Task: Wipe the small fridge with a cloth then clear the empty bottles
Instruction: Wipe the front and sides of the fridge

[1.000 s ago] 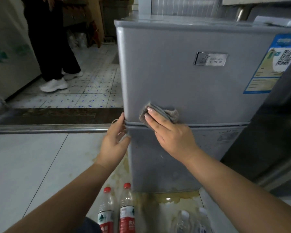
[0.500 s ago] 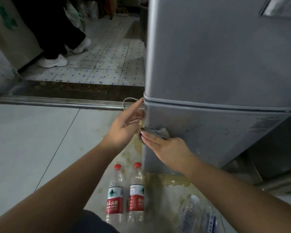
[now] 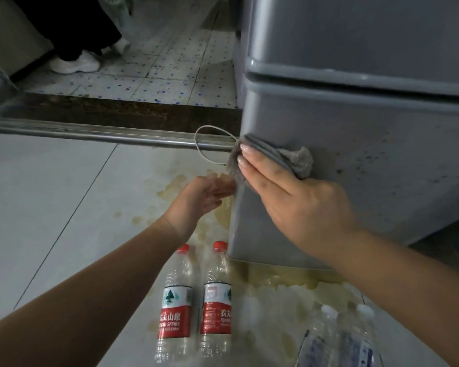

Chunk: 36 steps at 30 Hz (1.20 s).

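Observation:
The small grey fridge [image 3: 368, 128] fills the upper right; its lower door is speckled with dark spots. My right hand [image 3: 289, 197] presses a folded grey cloth [image 3: 289, 161] flat against the lower door near its left edge. My left hand [image 3: 202, 197] hovers open just left of the fridge's corner, fingers apart, holding nothing. Two clear bottles with red caps and red labels [image 3: 175, 308] [image 3: 217, 303] stand on the floor below the fridge. Two more clear bottles with blue labels [image 3: 337, 340] lie blurred at the bottom right.
A yellowish puddle [image 3: 276, 282] spreads on the pale tiles around the fridge base. A white cord loop [image 3: 210, 144] lies by the metal door threshold [image 3: 90, 133]. Beyond the threshold stands a person in dark trousers and white shoes [image 3: 74, 63].
My right hand slid the cloth down from the seam between the doors onto the lower door. My left hand let go of the fridge edge and dropped lower. The view tilted downward.

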Each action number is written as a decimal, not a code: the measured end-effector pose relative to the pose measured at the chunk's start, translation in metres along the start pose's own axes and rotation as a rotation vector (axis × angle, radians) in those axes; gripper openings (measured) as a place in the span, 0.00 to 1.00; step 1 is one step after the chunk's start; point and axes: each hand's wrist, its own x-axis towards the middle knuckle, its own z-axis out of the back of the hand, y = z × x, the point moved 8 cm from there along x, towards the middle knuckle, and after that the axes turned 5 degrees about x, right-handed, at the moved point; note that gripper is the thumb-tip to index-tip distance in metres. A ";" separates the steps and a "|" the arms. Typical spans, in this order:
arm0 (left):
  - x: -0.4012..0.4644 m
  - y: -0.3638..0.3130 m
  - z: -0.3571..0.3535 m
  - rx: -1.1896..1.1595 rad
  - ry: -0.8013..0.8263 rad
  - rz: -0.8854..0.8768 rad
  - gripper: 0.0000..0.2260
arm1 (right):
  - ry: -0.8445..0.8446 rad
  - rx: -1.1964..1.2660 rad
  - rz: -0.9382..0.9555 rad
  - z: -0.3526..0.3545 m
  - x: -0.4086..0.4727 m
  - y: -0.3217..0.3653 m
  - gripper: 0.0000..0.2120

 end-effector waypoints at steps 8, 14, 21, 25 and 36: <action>-0.019 0.084 0.022 0.103 -0.087 0.138 0.20 | 0.282 0.125 0.007 -0.102 -0.078 0.053 0.24; -0.027 0.102 0.042 0.294 -0.124 0.145 0.18 | 0.685 0.171 -0.161 -0.156 -0.112 0.069 0.33; -0.034 0.118 0.036 0.237 -0.145 0.199 0.18 | 1.127 0.256 -0.313 -0.201 -0.172 0.087 0.34; -0.043 0.126 0.033 0.292 -0.119 0.202 0.19 | 1.221 0.282 -0.262 -0.212 -0.183 0.089 0.29; -0.038 0.098 0.034 0.104 -0.267 0.146 0.19 | 1.078 0.159 -0.077 -0.080 -0.083 0.033 0.34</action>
